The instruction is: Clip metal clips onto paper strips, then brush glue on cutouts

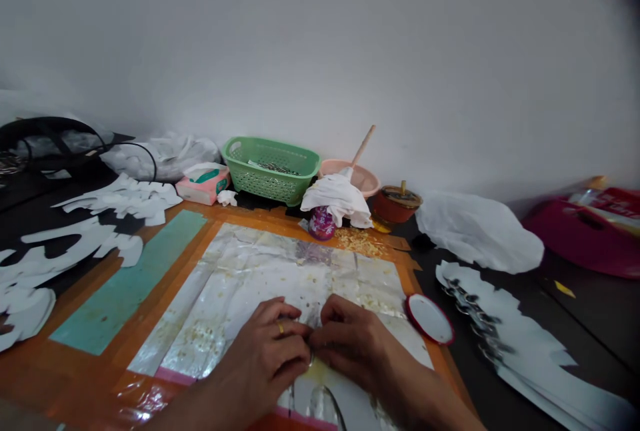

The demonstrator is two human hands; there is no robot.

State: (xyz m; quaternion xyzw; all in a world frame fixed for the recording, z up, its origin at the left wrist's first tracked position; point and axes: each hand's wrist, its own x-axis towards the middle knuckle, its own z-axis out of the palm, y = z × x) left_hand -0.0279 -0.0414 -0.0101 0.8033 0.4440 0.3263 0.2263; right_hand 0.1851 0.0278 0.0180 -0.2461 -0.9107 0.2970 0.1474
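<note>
Both my hands meet at the front middle of the work surface, fingertips pinched together around something small. My left hand (283, 344), with a gold ring on one finger, is closed. Its fingertips touch those of my right hand (353, 337), which is curled shut too. A bit of shiny edge shows between the fingers, but the piece itself is mostly hidden. Just below lies a curved, shiny metal-looking piece (327, 404), partly cut off by the frame. Beneath the hands spreads a stained, clear-covered white sheet (270, 271).
White cut-out pieces (75, 251) lie left; a stack (520, 324) with metal rings lies right. Along the wall stand a tissue pack (203, 187), green basket (273, 184), pink bowl (367, 181), cloth-topped purple jar (321, 224) and brown pot (395, 205). A red-rimmed lid (430, 319) lies right.
</note>
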